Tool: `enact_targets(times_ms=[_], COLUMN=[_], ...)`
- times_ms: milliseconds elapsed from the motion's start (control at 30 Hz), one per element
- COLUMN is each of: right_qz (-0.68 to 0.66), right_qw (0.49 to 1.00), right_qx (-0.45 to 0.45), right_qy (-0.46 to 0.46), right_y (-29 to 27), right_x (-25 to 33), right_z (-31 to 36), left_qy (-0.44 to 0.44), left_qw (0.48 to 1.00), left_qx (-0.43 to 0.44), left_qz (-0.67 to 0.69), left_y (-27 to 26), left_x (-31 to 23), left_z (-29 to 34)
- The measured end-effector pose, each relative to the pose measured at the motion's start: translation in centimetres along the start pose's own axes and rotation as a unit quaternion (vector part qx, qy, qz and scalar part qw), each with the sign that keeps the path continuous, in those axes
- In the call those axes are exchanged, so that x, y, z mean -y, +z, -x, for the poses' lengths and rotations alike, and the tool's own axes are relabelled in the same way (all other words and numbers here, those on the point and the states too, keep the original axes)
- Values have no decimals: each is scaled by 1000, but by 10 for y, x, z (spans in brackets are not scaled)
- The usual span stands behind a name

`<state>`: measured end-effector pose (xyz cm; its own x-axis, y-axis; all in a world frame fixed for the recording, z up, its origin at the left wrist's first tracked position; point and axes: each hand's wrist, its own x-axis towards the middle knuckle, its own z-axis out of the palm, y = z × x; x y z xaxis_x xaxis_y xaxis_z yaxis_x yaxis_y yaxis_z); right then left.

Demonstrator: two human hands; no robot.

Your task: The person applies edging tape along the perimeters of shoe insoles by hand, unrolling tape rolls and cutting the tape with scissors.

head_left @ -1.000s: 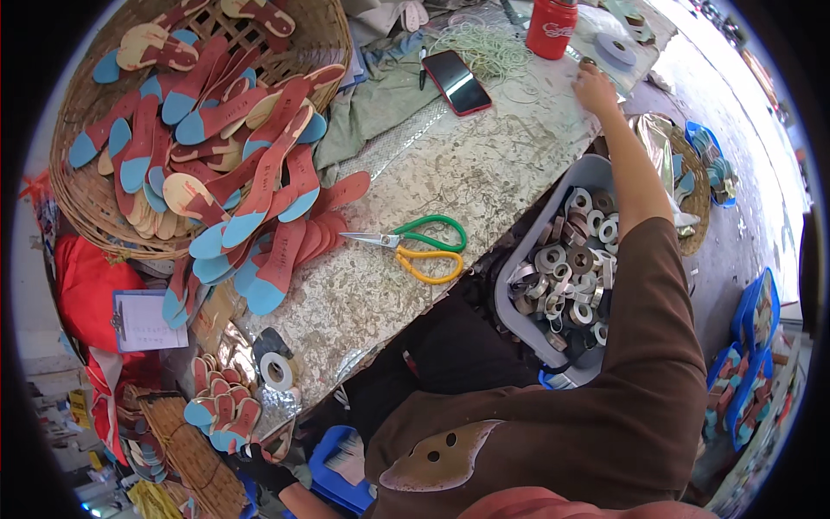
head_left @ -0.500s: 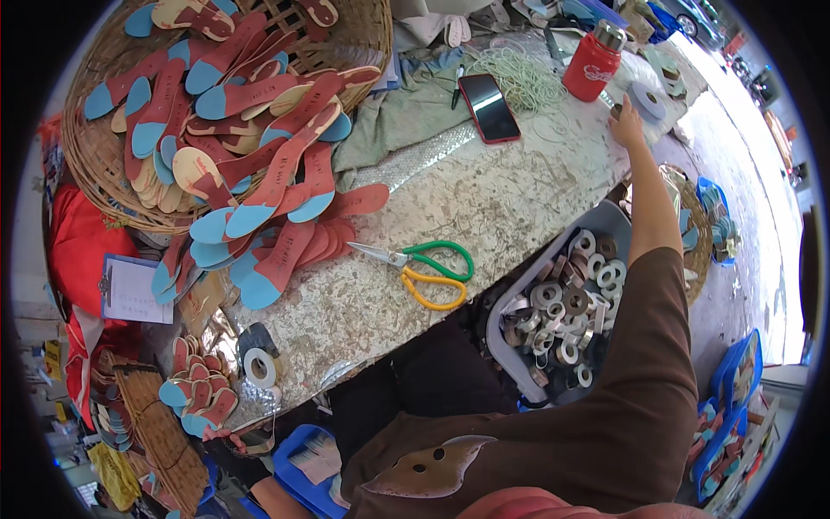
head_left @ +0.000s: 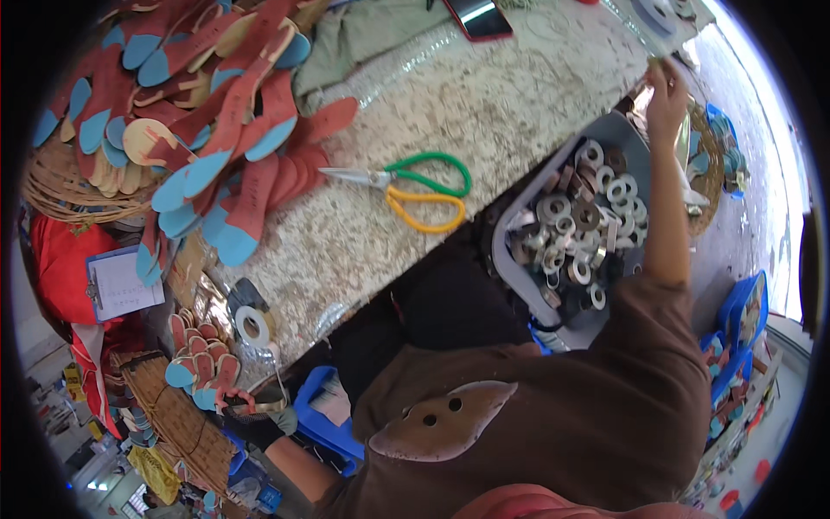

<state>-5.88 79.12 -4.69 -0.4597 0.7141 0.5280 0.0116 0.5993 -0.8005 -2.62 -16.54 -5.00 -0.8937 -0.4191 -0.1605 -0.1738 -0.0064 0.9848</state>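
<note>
- Background, head view: a worn, pale surface [head_left: 527, 95] runs from the lower left to the upper right of the frame; grey floor [head_left: 765, 164] lies at the right.
- Right hand [head_left: 667, 102], upper right: fingers drawn narrow about a small dark object [head_left: 654, 64], too small to identify, near the edge of the surface.
- Left hand [head_left: 251, 426], lower left: darkly covered, beside a shiny curved band [head_left: 270, 405]; whether it grips the band cannot be told.
- Small insoles [head_left: 201, 363], lower left: red and blue, clustered just above the left hand; a white roll [head_left: 242, 320] lies to their right.
- Scissors [head_left: 380, 179], centre: one green and one yellow handle, blades pointing left toward large red-and-blue insoles [head_left: 251, 195].
- Wicker basket [head_left: 82, 192], upper left: beneath part of the large insoles; a clipboard [head_left: 125, 285] appears below it.
- Grey bin [head_left: 501, 251], right of centre: filled with tape rolls [head_left: 551, 210], below the right hand.
- Phone [head_left: 480, 19], top centre: beside a greyish cloth [head_left: 346, 52].
</note>
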Motion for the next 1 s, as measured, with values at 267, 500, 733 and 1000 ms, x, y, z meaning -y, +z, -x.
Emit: enact_targets(times_ms=[267,500,733,1000], right_qz=[-122,92,-80,-154], right_qw=[946,949,927,729], right_qx=[159,301,359,525], right_qy=[254,22,-80,-411], right_y=[42,38,69,266], right_x=[28,66,232,404], right_z=[334,394,308,385], left_qy=[-80,-185,47,68], left_qw=[882,856,983,919], left_qx=[369,329,2,80], left_qz=[282,354,178,380], left_y=[-27,45,80,61], left_x=[29,8,-36,10], left_z=[-50,-18,70,111])
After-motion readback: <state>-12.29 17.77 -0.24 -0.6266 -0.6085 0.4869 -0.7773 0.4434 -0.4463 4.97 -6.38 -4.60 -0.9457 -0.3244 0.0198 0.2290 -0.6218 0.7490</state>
